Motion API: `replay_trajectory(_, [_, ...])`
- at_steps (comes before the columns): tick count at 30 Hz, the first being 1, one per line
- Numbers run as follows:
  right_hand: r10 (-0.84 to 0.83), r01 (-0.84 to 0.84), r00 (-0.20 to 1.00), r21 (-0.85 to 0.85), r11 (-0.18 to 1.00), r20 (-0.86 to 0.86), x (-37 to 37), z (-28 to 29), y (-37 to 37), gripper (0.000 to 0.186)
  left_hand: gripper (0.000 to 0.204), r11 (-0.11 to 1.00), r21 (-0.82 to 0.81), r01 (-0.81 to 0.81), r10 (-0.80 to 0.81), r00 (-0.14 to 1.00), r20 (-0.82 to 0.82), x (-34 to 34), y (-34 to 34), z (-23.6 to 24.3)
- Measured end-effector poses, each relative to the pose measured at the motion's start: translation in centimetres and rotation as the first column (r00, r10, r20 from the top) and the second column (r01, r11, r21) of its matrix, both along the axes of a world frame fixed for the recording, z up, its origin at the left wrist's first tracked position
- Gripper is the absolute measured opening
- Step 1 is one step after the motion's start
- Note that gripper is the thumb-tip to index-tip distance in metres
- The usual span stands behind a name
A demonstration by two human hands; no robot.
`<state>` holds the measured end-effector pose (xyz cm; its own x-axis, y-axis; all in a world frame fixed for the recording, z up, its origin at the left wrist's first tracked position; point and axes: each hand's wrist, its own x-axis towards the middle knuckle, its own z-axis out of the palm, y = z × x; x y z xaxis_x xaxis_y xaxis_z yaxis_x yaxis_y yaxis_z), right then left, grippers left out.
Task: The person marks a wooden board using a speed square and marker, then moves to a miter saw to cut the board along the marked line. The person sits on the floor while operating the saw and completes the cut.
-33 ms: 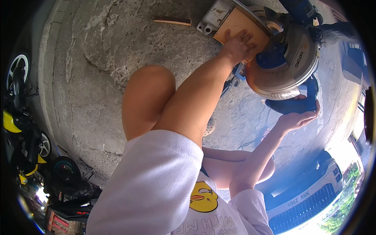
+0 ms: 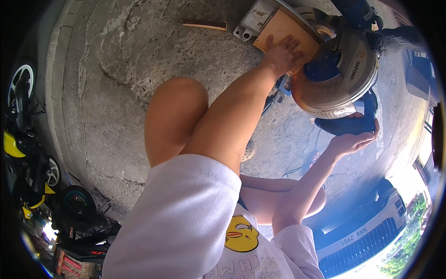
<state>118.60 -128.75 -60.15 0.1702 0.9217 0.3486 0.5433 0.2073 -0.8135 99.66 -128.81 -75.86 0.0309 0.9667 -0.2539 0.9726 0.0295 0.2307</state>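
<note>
My left hand lies with fingers spread on a flat tan wooden board, which rests on the metal base of a miter saw. Close by on its right is the saw's round blade guard, with an orange glow on its lower left edge. My right hand is wrapped round the saw's blue handle, below the guard. The blade's contact with the board is hidden by the guard and my left hand.
A thin wood offcut lies on the rough concrete floor. Motorcycles with a white wheel and yellow panels stand at the far left. A blue vehicle is at the lower right. My bent knees are near the saw.
</note>
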Motion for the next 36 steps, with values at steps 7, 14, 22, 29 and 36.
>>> replay_trajectory(7, [-0.009,0.008,0.999,-0.002,1.000,-0.031,-0.13,-0.31,0.15,0.050,0.050,1.000,0.006,0.000,0.000,1.000,0.011,-0.36,0.27,0.50])
replay_trajectory(14, [-0.017,0.016,0.998,-0.003,1.000,-0.056,-0.12,-0.67,0.29,0.049,0.050,1.000,0.025,-0.004,0.004,1.000,-0.004,-0.50,0.37,0.19])
replay_trajectory(22, [-0.045,0.045,0.999,0.005,0.999,0.028,-0.12,-0.65,0.15,0.049,0.050,1.000,0.003,0.004,-0.004,1.000,-0.002,-0.57,0.41,0.59])
replay_trajectory(29, [-0.037,0.037,0.999,0.000,0.999,0.033,-0.16,-0.60,0.17,0.049,0.050,1.000,0.016,0.002,-0.002,1.000,-0.010,-0.57,0.42,0.28])
replay_trajectory(36, [-0.019,0.018,0.999,0.024,1.000,0.036,0.24,-0.88,0.31,0.049,0.051,1.000,0.008,0.010,-0.009,0.999,-0.034,-0.57,0.49,0.78])
